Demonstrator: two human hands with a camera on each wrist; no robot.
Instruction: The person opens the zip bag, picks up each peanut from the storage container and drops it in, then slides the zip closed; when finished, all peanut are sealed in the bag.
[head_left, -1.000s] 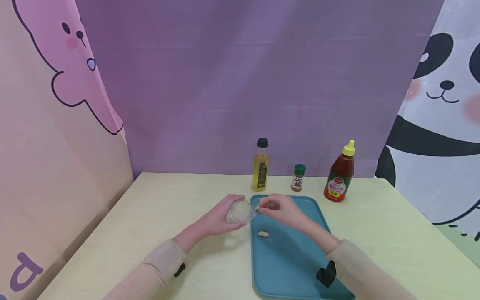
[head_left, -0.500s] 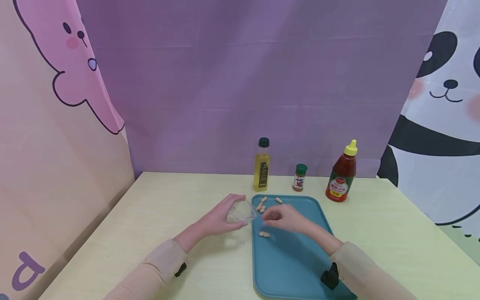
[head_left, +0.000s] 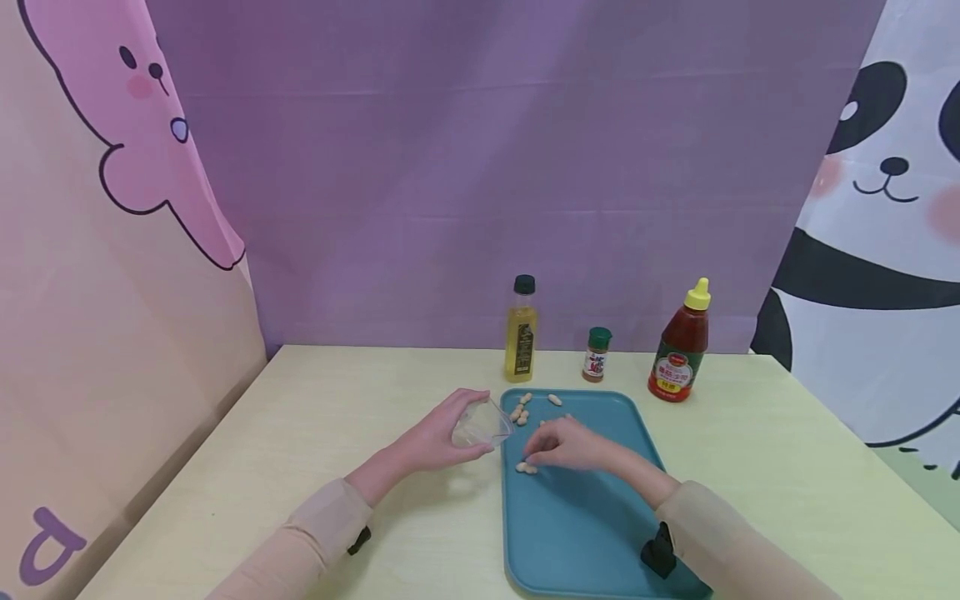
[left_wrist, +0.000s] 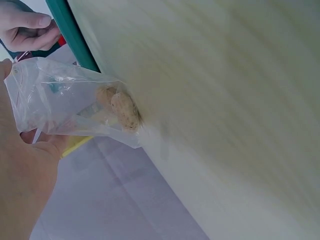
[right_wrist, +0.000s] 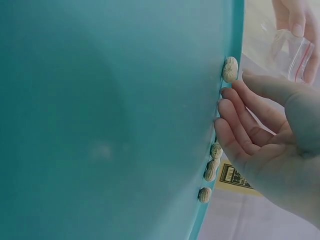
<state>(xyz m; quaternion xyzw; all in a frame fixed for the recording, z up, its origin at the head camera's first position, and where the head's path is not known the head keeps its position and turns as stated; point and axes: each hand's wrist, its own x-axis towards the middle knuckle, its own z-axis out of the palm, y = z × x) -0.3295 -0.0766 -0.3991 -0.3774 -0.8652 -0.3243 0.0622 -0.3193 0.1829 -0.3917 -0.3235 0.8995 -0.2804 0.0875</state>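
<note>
My left hand [head_left: 450, 431] grips a clear zip-seal plastic bag [head_left: 480, 423] by its mouth, left of the blue tray [head_left: 570, 533]. Low in the bag, the left wrist view shows peanuts in their shells [left_wrist: 122, 107]. Over the tray, my right hand [head_left: 573, 443] reaches down with loosely bent fingers, holding nothing. Its thumb and index fingertips are right by an unshelled peanut [right_wrist: 230, 69] near the tray's left edge. Several more peanuts [head_left: 519, 412] lie in the tray's far left corner, and a single peanut [head_left: 554, 400] lies along the far side.
Behind the tray stand an oil bottle [head_left: 521, 342] with a dark cap and a small green-capped seasoning jar [head_left: 596, 357]. A red sauce bottle [head_left: 678, 354] with a yellow nozzle is farther right. A purple cloth [head_left: 420, 208] hangs behind the pale table [head_left: 360, 383].
My right hand has pulled back from the bag's mouth, now without the peanut it had there, and moved down to the nearer peanut on the tray. The left hand keeps its hold.
</note>
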